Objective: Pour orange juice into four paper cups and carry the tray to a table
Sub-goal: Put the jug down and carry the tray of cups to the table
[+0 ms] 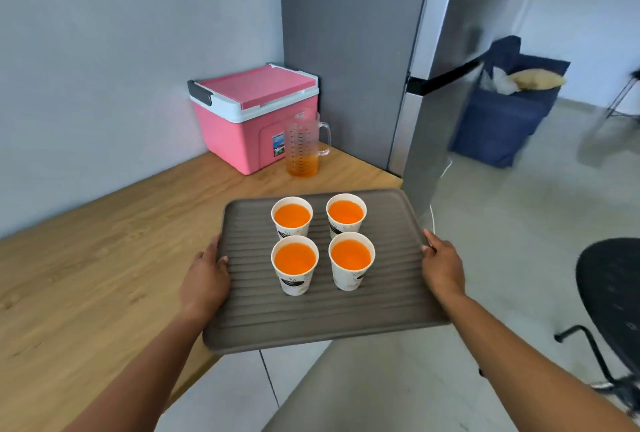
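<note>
This is looking like a small kitchen corner in a home or an office break room. A tall silver fridge [426,85] is standing at 12 o'clock. A wooden counter [86,275] is running along the grey wall at 9 o'clock. A pink cooler box [249,120] is sitting on it at 11 o'clock, with a clear jug [303,144] holding a little orange juice just beside it. A blue bag [502,113] of rubbish is standing on the tiled floor at 2 o'clock. A black chair [613,296] is waiting at 4 o'clock.
</note>
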### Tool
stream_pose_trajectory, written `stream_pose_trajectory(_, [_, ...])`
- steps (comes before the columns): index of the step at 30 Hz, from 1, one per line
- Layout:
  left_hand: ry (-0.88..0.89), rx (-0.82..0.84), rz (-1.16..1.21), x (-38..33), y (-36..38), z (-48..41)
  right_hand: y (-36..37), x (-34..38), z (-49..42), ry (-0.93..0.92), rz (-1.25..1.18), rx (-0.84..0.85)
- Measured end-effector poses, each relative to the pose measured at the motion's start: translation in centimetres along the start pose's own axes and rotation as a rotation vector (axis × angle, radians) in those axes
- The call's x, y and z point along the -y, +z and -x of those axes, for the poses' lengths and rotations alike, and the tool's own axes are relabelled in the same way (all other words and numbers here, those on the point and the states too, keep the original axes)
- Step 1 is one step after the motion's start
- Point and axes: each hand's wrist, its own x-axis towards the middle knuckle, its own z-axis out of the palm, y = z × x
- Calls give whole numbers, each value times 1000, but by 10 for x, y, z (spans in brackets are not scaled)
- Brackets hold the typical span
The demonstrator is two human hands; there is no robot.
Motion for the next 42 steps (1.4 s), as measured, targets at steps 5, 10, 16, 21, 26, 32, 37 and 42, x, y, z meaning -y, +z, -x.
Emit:
stream_pose_trajectory(5, [103,74,25,-24,20,3,-38,-31,25,99,-1,-84])
stream_pose_trajectory(10, [232,169,48,-65,52,13,-88,-69,49,185,-43,-201])
stream_pose_trajectory(16, [370,279,56,-126,102,30,-151,-114,67,287,9,-327])
stream_pose_trajectory(21, [497,328,54,-186,146,53,-200,-161,75,360,41,-423])
stream_pose_trajectory(26, [559,409,55,-248,191,83,-252,-209,73,418,36,-483])
stream_pose_trajectory(32, [616,521,74,-321,253,114,-315,-265,63,470,42,-562])
stream_pose_trajectory(37, [662,538,104,-389,298,148,-370,-306,50,523,53,-608])
stream_pose_trajectory(42, [690,568,98,-446,341,178,-419,-343,40,550,48,-648])
